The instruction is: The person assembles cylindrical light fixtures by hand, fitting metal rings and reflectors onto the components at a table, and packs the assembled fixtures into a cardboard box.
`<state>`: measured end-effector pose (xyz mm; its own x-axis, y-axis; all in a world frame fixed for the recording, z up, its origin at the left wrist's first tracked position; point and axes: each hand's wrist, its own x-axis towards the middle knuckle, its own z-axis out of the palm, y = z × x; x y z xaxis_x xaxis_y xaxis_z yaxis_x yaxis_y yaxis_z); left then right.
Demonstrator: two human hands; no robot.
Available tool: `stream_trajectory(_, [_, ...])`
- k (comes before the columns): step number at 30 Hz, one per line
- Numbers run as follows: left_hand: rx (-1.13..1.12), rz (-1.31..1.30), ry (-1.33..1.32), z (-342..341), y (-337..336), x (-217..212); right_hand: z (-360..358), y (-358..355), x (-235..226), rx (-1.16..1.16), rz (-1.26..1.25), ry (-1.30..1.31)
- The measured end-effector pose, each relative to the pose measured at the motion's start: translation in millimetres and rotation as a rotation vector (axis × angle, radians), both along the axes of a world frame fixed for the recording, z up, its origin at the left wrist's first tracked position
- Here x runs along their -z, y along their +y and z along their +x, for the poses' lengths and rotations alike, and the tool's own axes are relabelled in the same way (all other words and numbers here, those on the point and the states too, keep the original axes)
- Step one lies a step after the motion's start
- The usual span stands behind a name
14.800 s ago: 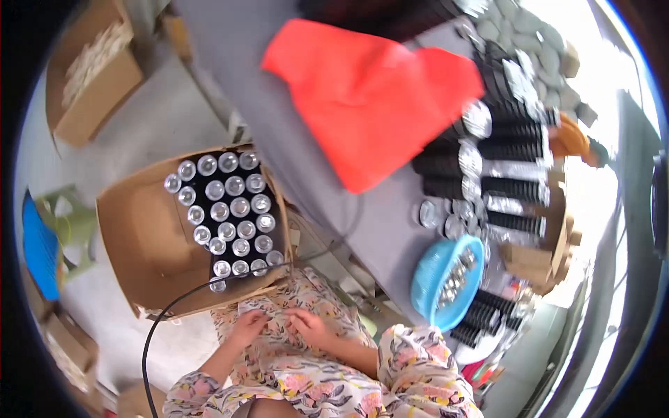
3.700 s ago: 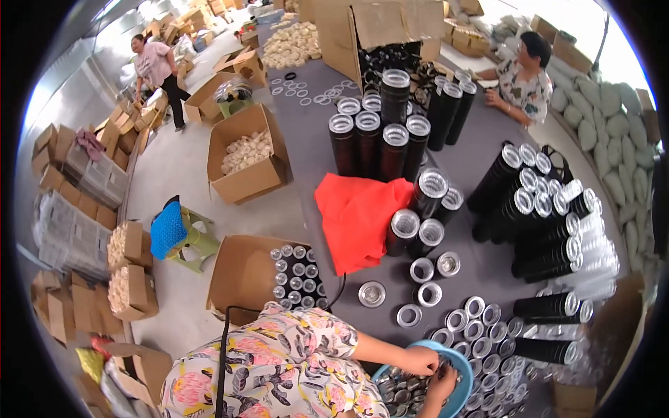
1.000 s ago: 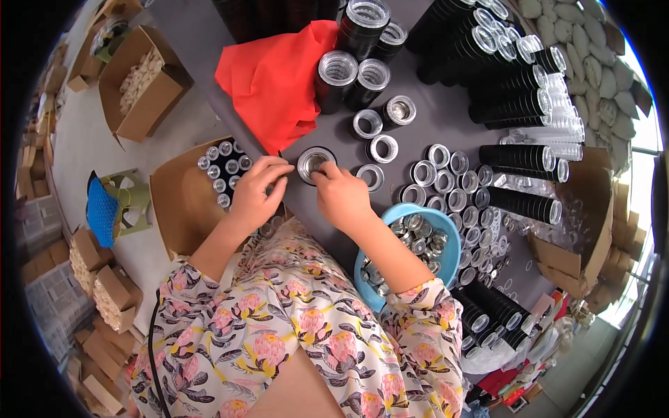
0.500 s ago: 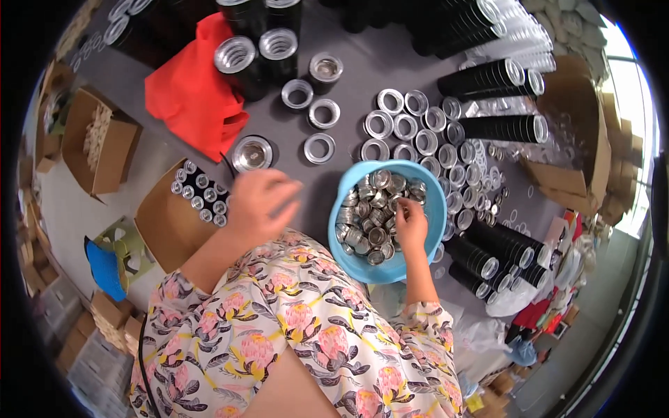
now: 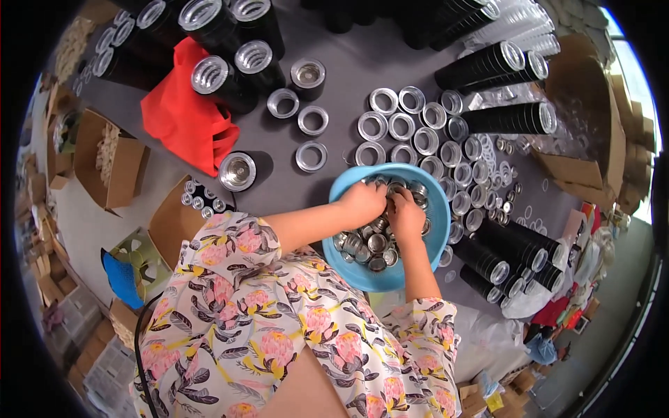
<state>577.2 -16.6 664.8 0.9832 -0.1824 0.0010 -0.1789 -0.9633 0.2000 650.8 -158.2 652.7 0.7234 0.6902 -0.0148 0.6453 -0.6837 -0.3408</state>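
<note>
A light-blue plastic basin (image 5: 382, 281) holds a heap of small round silver metal cups (image 5: 377, 243). My left hand (image 5: 362, 203) reaches into it from the left, fingers curled down at the far part of the heap. What it holds, if anything, is hidden. Beside it, my right hand (image 5: 406, 214) is closed, its fingertips pinched at a small silver cup (image 5: 396, 189). The two hands almost touch. Beyond the basin's left rim lies a loose silver ring (image 5: 311, 156). Left of that stands a black cylinder with a silver top (image 5: 237, 171).
Several silver-rimmed rings (image 5: 402, 126) spread right of the basin, near stacked black tubes (image 5: 512, 118). A red cloth bag (image 5: 184, 104) lies at the left, below upright black stacks (image 5: 211, 74). Cardboard boxes (image 5: 171, 216) stand at the table's left; another box (image 5: 592, 132) is at the right.
My left hand has moved right, from near the black cylinder into the basin beside my right hand. My right hand stays in the basin. The view has shifted slightly.
</note>
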Motion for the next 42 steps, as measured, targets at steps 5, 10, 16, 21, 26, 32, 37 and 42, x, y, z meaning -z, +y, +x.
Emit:
stream_trajectory(5, [-0.252,-0.568,0.013,-16.7,11.9,-24.5,12.8,5.1,-20.2,0.151,0.216,0.0])
stream_trajectory(10, [-0.413,-1.092,0.186,-20.2,42.8,-87.3,23.0,24.8,-41.6,0.442,0.683,0.713])
stream_trajectory(16, [-0.637,-0.616,-0.065,-23.3,172.2,-114.6,12.5,126.2,-53.0,-0.13,0.445,0.389])
stream_trajectory(21, [-0.414,-0.154,-0.067,-25.1,222.1,-54.4,6.8,178.3,-21.4,-0.284,0.283,0.113])
stream_trajectory(26, [-0.326,-0.092,-0.006,-17.1,235.5,-33.0,9.4,198.0,-2.6,-0.438,0.121,-0.088])
stream_trajectory(32, [-0.303,-0.005,0.215,-21.5,236.3,-32.4,2.0,194.9,1.3,-0.521,-0.043,-0.055])
stream_trajectory(37, [-0.292,-0.009,0.302,-25.8,226.8,-42.3,1.1,195.9,-13.2,-0.544,-0.129,0.008])
stream_trajectory(42, [-0.323,0.037,0.432,-15.9,224.0,-37.0,8.7,211.6,-10.4,-0.536,-0.28,0.083])
